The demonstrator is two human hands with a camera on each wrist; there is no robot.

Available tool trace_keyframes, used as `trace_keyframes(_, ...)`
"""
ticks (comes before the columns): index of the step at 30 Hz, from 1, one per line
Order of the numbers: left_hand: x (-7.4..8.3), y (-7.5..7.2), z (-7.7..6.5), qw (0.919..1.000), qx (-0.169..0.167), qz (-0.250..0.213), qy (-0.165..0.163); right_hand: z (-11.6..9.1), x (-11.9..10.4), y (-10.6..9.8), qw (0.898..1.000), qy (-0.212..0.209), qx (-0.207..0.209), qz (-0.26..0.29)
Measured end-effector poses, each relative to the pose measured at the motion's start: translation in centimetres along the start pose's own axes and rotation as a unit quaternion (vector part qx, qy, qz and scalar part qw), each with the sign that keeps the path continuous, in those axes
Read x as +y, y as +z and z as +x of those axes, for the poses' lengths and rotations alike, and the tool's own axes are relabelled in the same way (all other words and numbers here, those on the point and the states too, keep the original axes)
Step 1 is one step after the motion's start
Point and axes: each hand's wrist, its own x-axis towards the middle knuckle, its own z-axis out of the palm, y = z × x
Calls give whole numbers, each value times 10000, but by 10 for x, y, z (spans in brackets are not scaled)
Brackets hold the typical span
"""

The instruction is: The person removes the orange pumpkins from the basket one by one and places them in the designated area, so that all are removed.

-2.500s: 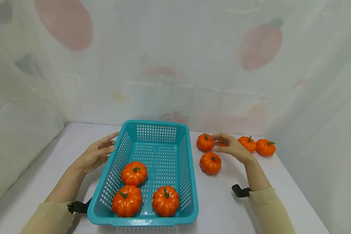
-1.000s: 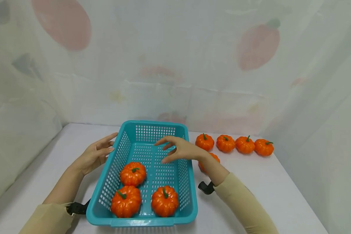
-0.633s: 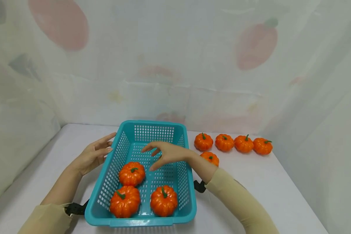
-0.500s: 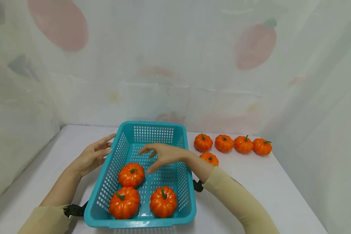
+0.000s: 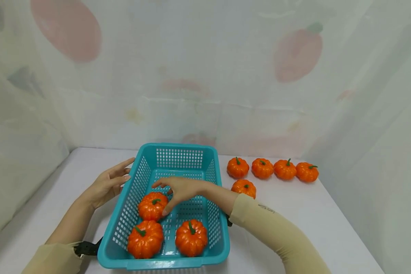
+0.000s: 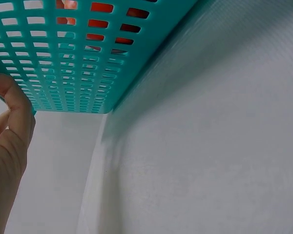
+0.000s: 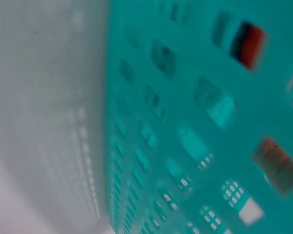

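Observation:
A teal plastic basket (image 5: 178, 262) with slotted walls stands on the white table. Inside it sit three small orange pumpkins with green stems: the rear-left pumpkin (image 5: 153, 206), the front-left pumpkin (image 5: 145, 239) and the front-right pumpkin (image 5: 191, 238). Reaching over the basket's right rim, my right hand (image 5: 183, 189) is at the rear-left pumpkin, thumb by its right side and fingers spread above its far edge. Whether they touch it I cannot tell. My left hand (image 5: 106, 185) rests its fingertips against the left rim; the left wrist view shows it beside the slotted wall (image 6: 63, 63).
Right of the basket, several more pumpkins lie on the table: a row along the back, including a far-right pumpkin (image 5: 306, 172), and a nearer pumpkin (image 5: 244, 188) behind my right forearm. A pale printed curtain (image 5: 191, 76) hangs behind.
My right hand has gone from the pumpkins on the right, holding nothing, leftward over the rim and down to the rear-left pumpkin. The left hand has stayed at the left rim.

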Motion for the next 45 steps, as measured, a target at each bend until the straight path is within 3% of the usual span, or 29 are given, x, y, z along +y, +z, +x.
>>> trace_keyframes(12,-2,-2,2,9998,-98,-150,113,6,6,12,9972,-497,-180,-536)
trace_keyframes(17,-3,-1,1,9998,-64,-183,112,4,7,14,9979,-497,-181,-380)
trace_keyframes(21,-2,-1,0,9997,-77,-194,113,2,8,13,9989,-358,-14,-297)
trace_keyframes(31,0,1,0,9997,-2,-225,97,-1,6,12,9961,-70,288,-834)
trace_keyframes(45,-3,-2,1,10000,68,-36,-16,-11,0,-2,9930,-395,868,-698)
